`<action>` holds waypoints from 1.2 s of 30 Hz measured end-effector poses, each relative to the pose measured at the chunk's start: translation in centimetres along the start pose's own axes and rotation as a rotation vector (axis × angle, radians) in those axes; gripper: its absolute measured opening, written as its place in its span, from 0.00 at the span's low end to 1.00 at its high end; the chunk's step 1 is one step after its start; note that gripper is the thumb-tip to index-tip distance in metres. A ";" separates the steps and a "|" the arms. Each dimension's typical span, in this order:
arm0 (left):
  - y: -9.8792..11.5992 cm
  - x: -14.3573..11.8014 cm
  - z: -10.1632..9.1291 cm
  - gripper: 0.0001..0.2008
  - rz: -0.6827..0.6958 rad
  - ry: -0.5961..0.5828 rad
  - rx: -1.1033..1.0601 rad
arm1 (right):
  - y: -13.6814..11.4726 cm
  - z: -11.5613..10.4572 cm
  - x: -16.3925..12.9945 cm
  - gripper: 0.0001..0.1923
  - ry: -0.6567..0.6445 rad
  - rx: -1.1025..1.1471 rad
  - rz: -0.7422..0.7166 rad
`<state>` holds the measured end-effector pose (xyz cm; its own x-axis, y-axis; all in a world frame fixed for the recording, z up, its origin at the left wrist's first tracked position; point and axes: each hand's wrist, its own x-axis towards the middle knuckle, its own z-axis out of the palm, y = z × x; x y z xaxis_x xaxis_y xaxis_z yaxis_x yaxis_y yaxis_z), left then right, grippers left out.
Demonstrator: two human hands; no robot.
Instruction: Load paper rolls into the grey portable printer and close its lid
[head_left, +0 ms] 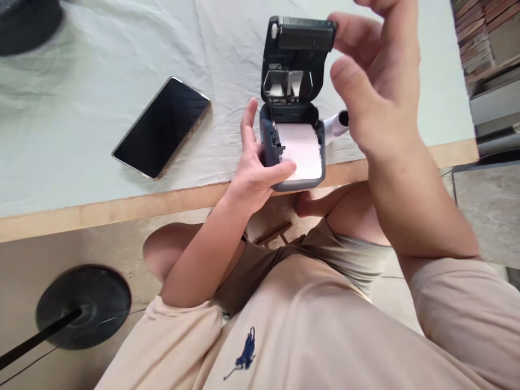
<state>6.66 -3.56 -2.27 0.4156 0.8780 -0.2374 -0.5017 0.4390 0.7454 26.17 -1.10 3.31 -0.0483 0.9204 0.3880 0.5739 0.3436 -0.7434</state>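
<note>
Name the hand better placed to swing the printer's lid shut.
Probably the right hand: its fingers already touch the open lid, while the left hand grips the printer body.

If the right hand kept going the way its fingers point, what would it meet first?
Most likely the printer's open lid. The right hand has its fingers at the lid's top right corner, pointing left toward it. Contact looks already made or nearly so, though depth is unclear.
</note>
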 end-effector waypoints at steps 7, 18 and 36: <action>0.0 -0.1 0.2 0.73 -0.037 -0.005 0.012 | -0.2 0.3 -1.1 0.15 0.083 0.080 -0.161; 0.7 -0.6 1.6 0.10 0.014 -0.036 -0.292 | -2.1 -0.3 -2.4 0.10 -0.307 -0.141 -0.211; -0.3 0.7 1.5 0.16 -0.008 0.082 -0.267 | -0.6 -2.4 -3.9 0.26 -0.135 -0.271 -0.287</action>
<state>8.22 -3.34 -1.73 0.3632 0.8819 -0.3004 -0.6855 0.4714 0.5549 28.03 -5.39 3.54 -0.3339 0.8170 0.4702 0.7149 0.5446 -0.4386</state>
